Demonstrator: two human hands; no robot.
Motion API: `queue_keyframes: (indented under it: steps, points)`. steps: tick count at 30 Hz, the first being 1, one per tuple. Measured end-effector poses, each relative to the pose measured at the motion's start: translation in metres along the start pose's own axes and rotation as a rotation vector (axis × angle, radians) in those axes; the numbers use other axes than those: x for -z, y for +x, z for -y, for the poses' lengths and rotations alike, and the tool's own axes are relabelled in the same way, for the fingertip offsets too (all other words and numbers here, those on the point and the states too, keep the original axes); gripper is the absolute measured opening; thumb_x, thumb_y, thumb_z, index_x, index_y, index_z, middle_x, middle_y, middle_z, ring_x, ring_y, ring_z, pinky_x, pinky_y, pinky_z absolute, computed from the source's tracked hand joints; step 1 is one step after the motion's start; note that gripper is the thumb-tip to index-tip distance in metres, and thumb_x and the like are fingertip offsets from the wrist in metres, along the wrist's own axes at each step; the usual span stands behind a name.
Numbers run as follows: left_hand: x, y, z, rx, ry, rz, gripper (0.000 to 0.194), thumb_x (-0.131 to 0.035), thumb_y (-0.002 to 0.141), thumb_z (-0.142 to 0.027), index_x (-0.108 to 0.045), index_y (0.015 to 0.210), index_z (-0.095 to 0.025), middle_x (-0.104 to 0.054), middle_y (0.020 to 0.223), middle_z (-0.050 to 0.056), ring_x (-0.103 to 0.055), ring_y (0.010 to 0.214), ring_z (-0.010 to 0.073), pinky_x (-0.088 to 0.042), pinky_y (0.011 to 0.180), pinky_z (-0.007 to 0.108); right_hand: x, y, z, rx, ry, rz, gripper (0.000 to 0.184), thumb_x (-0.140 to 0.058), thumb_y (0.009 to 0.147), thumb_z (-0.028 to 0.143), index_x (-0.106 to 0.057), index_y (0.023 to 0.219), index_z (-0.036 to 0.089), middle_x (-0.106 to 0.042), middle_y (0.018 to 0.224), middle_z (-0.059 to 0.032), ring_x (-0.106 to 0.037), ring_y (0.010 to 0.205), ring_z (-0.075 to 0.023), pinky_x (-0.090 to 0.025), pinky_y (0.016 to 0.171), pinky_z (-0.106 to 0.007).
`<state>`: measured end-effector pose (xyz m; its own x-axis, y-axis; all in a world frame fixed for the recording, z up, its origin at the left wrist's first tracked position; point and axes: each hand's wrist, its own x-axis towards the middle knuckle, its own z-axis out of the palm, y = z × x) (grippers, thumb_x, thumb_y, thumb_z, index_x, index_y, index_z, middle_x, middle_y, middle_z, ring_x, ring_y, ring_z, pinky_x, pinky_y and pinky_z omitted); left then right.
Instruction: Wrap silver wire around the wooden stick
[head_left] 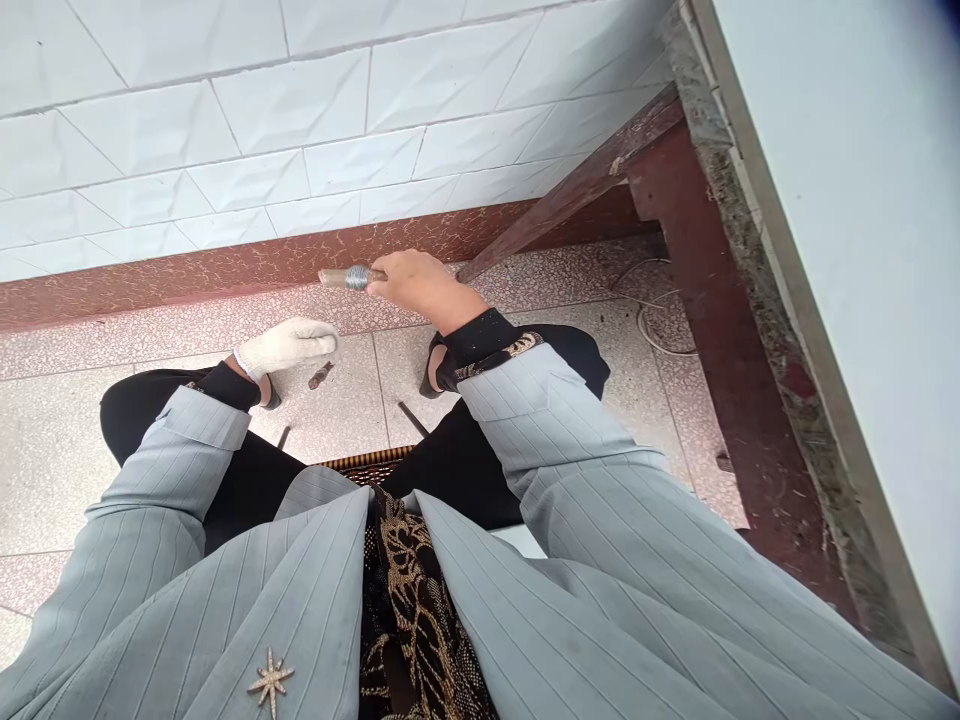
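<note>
My right hand (420, 285), bare, is closed around one end of a short wooden stick (334, 278). Silver wire (357, 278) is wound in tight turns about the stick, just beside my fingers. The stick's other end points left. My left hand (285, 346) wears a white knitted glove and is lower and to the left, apart from the stick. Its fingers are pressed together, and I cannot make out whether anything thin is between them. A small brown piece (320, 376) shows just below the gloved fingertips, seemingly on the floor.
A white tiled wall (315, 130) with a reddish-brown skirting (247, 262) stands in front. At the right are a dark red wooden frame (720, 360) and a pale tabletop (862, 200). A thin loose cord (646, 325) lies on the speckled floor (352, 400) there.
</note>
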<state>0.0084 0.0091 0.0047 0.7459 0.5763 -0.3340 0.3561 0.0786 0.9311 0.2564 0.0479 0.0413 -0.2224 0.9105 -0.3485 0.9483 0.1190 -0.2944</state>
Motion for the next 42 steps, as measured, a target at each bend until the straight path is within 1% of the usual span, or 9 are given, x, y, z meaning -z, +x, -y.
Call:
queue_keyframes:
  steps: [4, 10, 17, 19, 21, 25, 28, 32, 42]
  points:
    - [0.002, -0.001, -0.002, 0.033, 0.156, -0.064, 0.037, -0.064, 0.090, -0.053, -0.067, 0.085, -0.016, -0.055, 0.068, -0.001, -0.047, 0.062, 0.0112, -0.041, 0.059, 0.025, -0.003, -0.003, 0.005, 0.058, -0.180, 0.234, 0.025, -0.071, 0.096, 0.027, -0.082, 0.115, 0.015, -0.078, 0.117, -0.0169, -0.073, 0.109, -0.0329, -0.052, 0.086, -0.039]
    - [0.007, 0.000, -0.002, 0.012, 0.145, -0.118, 0.033, -0.066, 0.086, -0.049, -0.067, 0.081, -0.016, -0.053, 0.067, -0.002, -0.045, 0.059, 0.0100, -0.037, 0.057, 0.024, -0.002, -0.005, 0.003, 0.184, -0.125, 0.445, 0.009, -0.082, 0.087, 0.025, -0.081, 0.080, 0.018, -0.071, 0.075, -0.0076, -0.068, 0.077, -0.0242, -0.045, 0.070, -0.034]
    - [0.015, -0.001, -0.003, -0.057, -0.009, -0.352, 0.022, -0.067, 0.090, -0.033, -0.068, 0.079, -0.014, -0.055, 0.065, -0.001, -0.045, 0.056, 0.0072, -0.036, 0.053, 0.021, 0.014, -0.011, -0.007, 0.424, 0.301, 0.782, 0.015, -0.074, 0.093, 0.022, -0.079, 0.103, 0.013, -0.061, 0.068, 0.0021, -0.052, 0.063, -0.0117, -0.039, 0.065, -0.026]
    - [0.015, 0.001, 0.000, -0.066, -0.031, -0.410, 0.022, -0.068, 0.091, -0.033, -0.068, 0.080, -0.014, -0.056, 0.064, -0.001, -0.047, 0.056, 0.0075, -0.038, 0.054, 0.020, 0.019, -0.013, -0.011, 0.535, 0.502, 0.701, 0.024, -0.075, 0.093, 0.032, -0.078, 0.108, 0.015, -0.063, 0.073, 0.0022, -0.052, 0.066, -0.0111, -0.040, 0.066, -0.024]
    - [0.013, 0.004, 0.003, -0.100, -0.092, -0.425, 0.026, -0.068, 0.094, -0.038, -0.068, 0.084, -0.014, -0.055, 0.063, -0.001, -0.049, 0.055, 0.0088, -0.042, 0.054, 0.021, 0.021, -0.015, -0.015, 0.565, 0.715, 0.486, 0.031, -0.074, 0.094, 0.042, -0.074, 0.110, 0.016, -0.062, 0.075, 0.0017, -0.051, 0.066, -0.0112, -0.041, 0.066, -0.024]
    - [0.005, 0.005, 0.006, -0.092, -0.115, -0.264, 0.036, -0.066, 0.099, -0.050, -0.071, 0.092, -0.014, -0.052, 0.062, -0.002, -0.046, 0.053, 0.0090, -0.039, 0.049, 0.020, 0.018, -0.012, -0.017, 0.410, 1.123, 0.068, 0.029, -0.064, 0.102, 0.048, -0.064, 0.107, 0.019, -0.059, 0.079, -0.0008, -0.049, 0.066, -0.0128, -0.043, 0.064, -0.026]
    - [0.000, 0.003, 0.003, -0.008, -0.116, -0.104, 0.036, -0.069, 0.097, -0.051, -0.072, 0.091, -0.015, -0.050, 0.061, -0.003, -0.043, 0.050, 0.0087, -0.038, 0.047, 0.021, 0.014, -0.003, -0.017, 0.201, 1.073, -0.082, 0.022, -0.059, 0.105, 0.044, -0.060, 0.099, 0.022, -0.058, 0.080, -0.0020, -0.050, 0.067, -0.0151, -0.044, 0.064, -0.027]
    - [0.001, 0.002, 0.001, -0.033, -0.123, 0.033, 0.039, -0.069, 0.095, -0.053, -0.072, 0.085, -0.014, -0.059, 0.066, 0.002, -0.046, 0.053, 0.0087, -0.040, 0.051, 0.022, 0.009, 0.005, -0.016, 0.027, 0.755, -0.107, 0.019, -0.066, 0.101, 0.037, -0.063, 0.094, 0.019, -0.056, 0.073, -0.0019, -0.049, 0.066, -0.0162, -0.041, 0.065, -0.030]
    - [0.013, -0.007, -0.005, -0.024, 0.027, 0.077, 0.043, -0.075, 0.089, -0.055, -0.079, 0.080, -0.013, -0.070, 0.073, 0.007, -0.058, 0.062, 0.0119, -0.048, 0.057, 0.023, 0.011, 0.003, -0.018, 0.080, 0.246, 0.060, 0.027, -0.066, 0.095, 0.031, -0.079, 0.112, 0.014, -0.068, 0.087, -0.0071, -0.061, 0.081, -0.0213, -0.039, 0.072, -0.034]
